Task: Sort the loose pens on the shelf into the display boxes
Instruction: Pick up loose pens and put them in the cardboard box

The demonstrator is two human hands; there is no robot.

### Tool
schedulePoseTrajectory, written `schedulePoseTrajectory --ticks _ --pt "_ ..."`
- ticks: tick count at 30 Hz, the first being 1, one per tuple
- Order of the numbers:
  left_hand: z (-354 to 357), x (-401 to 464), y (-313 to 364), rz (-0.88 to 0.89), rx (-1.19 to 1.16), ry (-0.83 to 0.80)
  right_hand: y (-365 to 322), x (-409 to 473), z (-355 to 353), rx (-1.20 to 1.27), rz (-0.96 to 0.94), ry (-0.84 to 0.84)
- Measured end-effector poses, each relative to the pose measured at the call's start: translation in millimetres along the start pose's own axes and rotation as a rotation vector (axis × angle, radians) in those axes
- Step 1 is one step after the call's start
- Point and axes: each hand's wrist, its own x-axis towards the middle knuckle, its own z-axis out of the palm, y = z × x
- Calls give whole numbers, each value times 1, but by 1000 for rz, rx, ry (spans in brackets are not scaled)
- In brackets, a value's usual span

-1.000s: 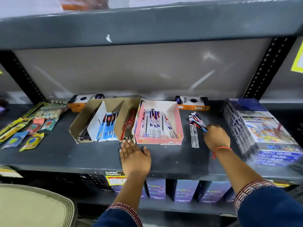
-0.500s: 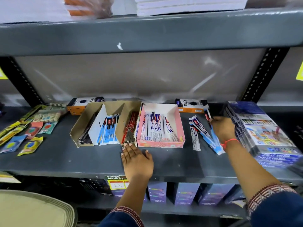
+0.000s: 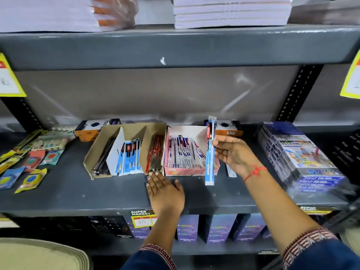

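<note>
Grey metal shop shelving, stationery all over it. At 12 o'clock sit two display boxes side by side: a brown cardboard divided box with dark, blue and red pens in its slots, and a pink open-topped cardboard tray of white-sleeved pens. The right hand is at about 2 o'clock, fingertips pinched on a couple of long blue-and-white sleeved pens, held upright just at the pink tray's right wall. One more loose sleeved pen lies on the shelf under that wrist. The left hand rests flat and empty on the shelf, fingertips touching the brown box's front corner, looks like it's steadying it.

Those pens look super light, and the plastic sleeves are probably slick and a bit floppy, so I'd grab mid-length rather than by an end.
</note>
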Motion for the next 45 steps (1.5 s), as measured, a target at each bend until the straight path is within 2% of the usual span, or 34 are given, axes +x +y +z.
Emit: schedulePoseTrajectory --ticks 14,22,28,33,39,45 --pt "-11 -4 -17 29 -54 -26 2 1 47 -8 40 -42" --pt "-36 11 -97 -178 -15 53 21 26 145 -126 107 -153" --pt "-51 26 -144 -284 -34 97 44 48 206 -227 129 -149" --pt "-55 39 -173 -267 -42 142 57 79 235 -429 72 -69" --pt "-47 44 -178 -240 -74 216 69 109 254 -938 -42 -14" --pt "-47 43 -179 -225 -103 233 92 124 266 -1079 38 -74"
